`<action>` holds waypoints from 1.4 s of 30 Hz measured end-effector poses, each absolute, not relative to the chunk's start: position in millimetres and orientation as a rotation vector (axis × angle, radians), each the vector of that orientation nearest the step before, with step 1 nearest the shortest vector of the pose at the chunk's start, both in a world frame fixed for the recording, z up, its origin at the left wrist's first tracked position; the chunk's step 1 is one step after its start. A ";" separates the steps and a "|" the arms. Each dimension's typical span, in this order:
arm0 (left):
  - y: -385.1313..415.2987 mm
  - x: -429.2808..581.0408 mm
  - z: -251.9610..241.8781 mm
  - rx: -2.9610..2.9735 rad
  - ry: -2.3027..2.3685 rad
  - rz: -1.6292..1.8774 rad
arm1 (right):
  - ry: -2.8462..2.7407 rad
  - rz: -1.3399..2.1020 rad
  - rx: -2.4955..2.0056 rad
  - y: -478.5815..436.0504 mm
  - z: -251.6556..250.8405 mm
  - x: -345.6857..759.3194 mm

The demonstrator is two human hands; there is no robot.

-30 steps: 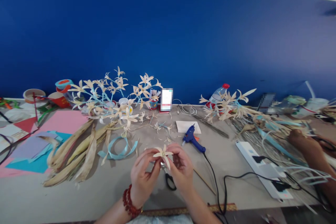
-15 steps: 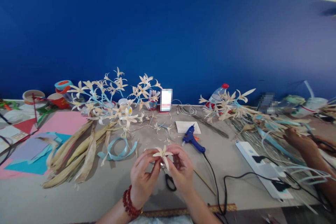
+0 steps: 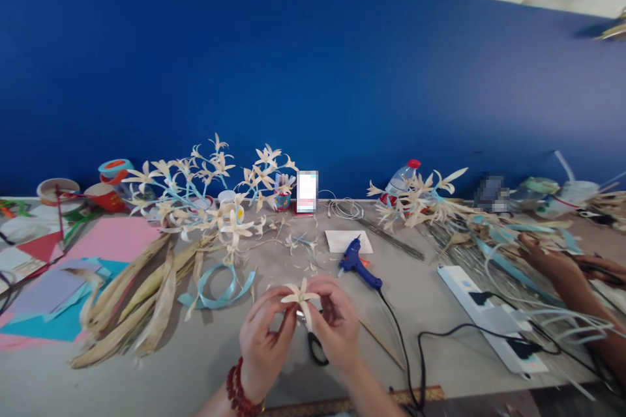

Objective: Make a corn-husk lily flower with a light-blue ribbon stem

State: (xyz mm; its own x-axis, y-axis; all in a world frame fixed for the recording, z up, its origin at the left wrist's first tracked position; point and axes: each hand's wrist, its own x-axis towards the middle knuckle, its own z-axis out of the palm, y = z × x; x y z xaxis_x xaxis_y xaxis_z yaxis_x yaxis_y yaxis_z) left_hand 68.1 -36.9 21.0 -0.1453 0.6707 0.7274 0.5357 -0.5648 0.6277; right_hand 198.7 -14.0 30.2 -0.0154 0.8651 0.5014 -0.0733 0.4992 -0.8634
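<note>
**Pale flower [image 3: 302, 298] faces upward and back toward the wearer**

The flower is at the near middle of the scene, raised over the grey surface [image 3: 195, 381] between the left hand [image 3: 261, 332] and the right hand [image 3: 340, 326]. Both hands are nearly closed, thumbs and fingers curled inward, with the flower pinched at their fingertips; the exact grip beneath the petals is hidden. Its narrow petals spread like a star: one long petal points left across the left fingertips, a shorter one points away toward the wall [image 3: 313, 71], another points right, and a long one hangs toward the wearer beside the right thumb. The stem's long axis cannot be told, as the underside is out of sight.

Below the hands lie scissors [image 3: 317, 350], partly covered, their black handle toward the wearer. A thin stick [image 3: 384, 344] lies slantwise to the right of the right hand. Farther off, a blue glue gun [image 3: 359, 264] rests with its nozzle pointing left and nearer the wearer. Left of the left hand are a loop of blue ribbon [image 3: 203, 296] and dried husks [image 3: 161, 305].
</note>
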 end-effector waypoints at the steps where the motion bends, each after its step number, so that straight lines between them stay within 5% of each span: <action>1: -37.0 67.6 20.5 1.975 1.405 1.816 | -1.389 0.868 -0.751 -14.0 30.2 198.5; 25: -33.8 53.9 16.8 0.580 0.850 1.456 | -1.533 1.110 -0.859 -8.5 20.9 197.8; 34: -39.5 58.8 13.4 0.462 0.714 1.439 | -1.033 1.454 -0.836 -12.5 15.3 175.1; 42: -45.0 41.3 8.8 0.399 0.702 1.482 | -0.654 1.380 -0.799 0.2 10.1 219.6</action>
